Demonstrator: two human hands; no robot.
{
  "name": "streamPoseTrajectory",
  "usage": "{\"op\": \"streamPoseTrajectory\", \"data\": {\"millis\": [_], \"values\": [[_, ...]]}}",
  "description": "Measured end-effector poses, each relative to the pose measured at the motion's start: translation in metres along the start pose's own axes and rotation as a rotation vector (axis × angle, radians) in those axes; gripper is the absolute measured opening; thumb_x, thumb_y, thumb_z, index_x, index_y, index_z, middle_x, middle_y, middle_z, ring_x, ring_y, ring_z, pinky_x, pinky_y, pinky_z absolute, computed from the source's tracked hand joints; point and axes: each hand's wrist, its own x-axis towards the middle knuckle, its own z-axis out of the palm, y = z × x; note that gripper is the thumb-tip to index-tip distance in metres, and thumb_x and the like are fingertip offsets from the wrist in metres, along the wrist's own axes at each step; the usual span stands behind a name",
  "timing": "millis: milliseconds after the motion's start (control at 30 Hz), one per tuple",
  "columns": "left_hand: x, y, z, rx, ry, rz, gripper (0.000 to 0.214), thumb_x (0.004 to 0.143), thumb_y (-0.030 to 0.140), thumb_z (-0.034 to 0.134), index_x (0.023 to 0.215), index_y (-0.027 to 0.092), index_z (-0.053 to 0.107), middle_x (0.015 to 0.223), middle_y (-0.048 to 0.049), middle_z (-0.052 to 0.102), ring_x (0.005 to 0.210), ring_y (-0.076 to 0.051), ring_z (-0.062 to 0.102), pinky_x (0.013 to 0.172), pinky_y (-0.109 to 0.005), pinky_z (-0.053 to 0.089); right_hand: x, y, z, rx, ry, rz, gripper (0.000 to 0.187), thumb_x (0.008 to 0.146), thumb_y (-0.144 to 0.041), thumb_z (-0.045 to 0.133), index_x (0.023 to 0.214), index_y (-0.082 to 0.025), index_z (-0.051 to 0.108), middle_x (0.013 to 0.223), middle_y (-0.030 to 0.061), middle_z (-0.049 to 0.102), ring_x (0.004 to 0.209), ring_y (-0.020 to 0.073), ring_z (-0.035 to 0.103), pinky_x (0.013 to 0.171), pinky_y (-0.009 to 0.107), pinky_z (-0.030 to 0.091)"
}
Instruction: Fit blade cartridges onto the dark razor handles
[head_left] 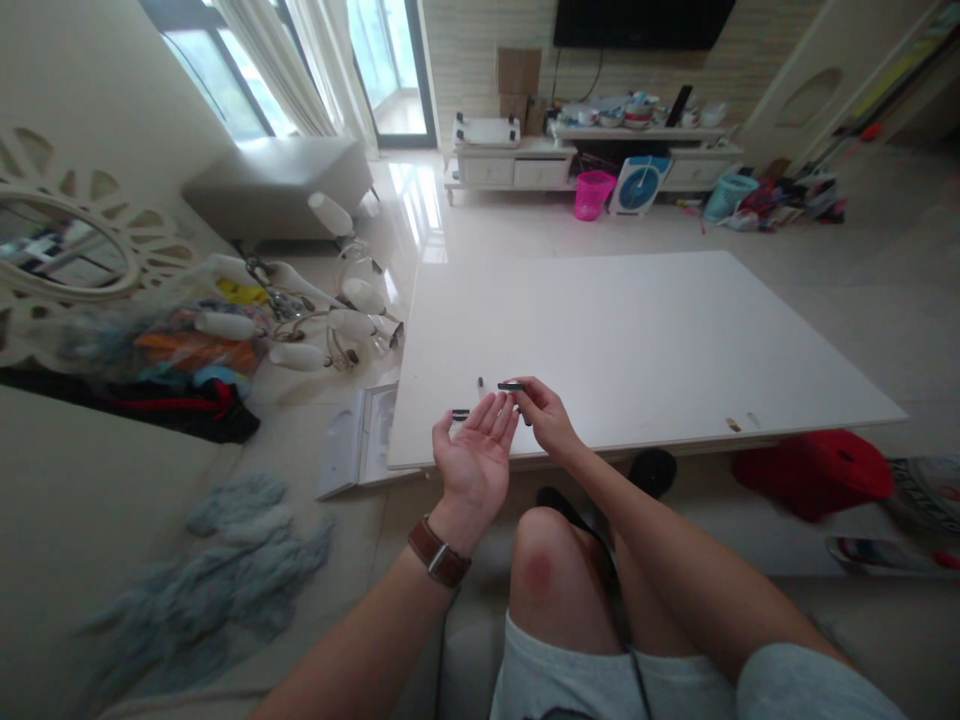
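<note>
My left hand (pixel 476 460) is turned palm up over the near edge of the white table (pixel 600 340), its fingers stretched out and nothing lying in the palm. Beside its fingertips, my right hand (pixel 547 415) pinches a small thin dark piece (pixel 511 387), too small to name. Just beyond the fingers, a small dark-tipped white item (pixel 481 384) lies on the tabletop. Close to my left thumb is a short black piece (pixel 460 414), partly covered by the hand. A brown watch strap (pixel 439 552) circles my left wrist.
Left of the table, an open white box (pixel 360 440) and a multi-armed lamp (pixel 330 310) are on the floor. A grey cloth (pixel 247 560) lies nearer. On the right are two small bits (pixel 733 425) on the tabletop and a red stool-like object (pixel 814 472) beside it.
</note>
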Motion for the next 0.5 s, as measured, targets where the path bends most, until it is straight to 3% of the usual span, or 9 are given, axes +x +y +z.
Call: {"op": "streamPoseTrajectory", "data": {"millis": [200,500], "values": [[-0.001,0.0001,0.0003,-0.006,-0.012,0.005,0.048,0.087,0.047,0.048,0.106,0.008,0.069,0.123,-0.0225,0.068,0.123,-0.029,0.062,0.103,-0.038,0.052,0.0001,-0.0013,0.0008,-0.007,0.012,-0.034,0.028,0.084,-0.048,0.07,0.099,-0.024,0.069,0.092,0.0028,0.069,0.078,0.0155,0.058,0.069,0.028,0.048],[-0.0007,0.0003,0.0007,-0.053,-0.007,0.007,0.053,0.087,0.045,0.048,0.116,0.003,0.065,0.128,-0.0261,0.064,0.124,-0.03,0.061,0.102,-0.037,0.053,-0.0007,0.0012,-0.0002,-0.038,-0.02,-0.049,0.03,0.088,-0.047,0.066,0.104,-0.022,0.067,0.088,0.0025,0.069,0.068,0.0125,0.054,0.059,0.026,0.046]]}}
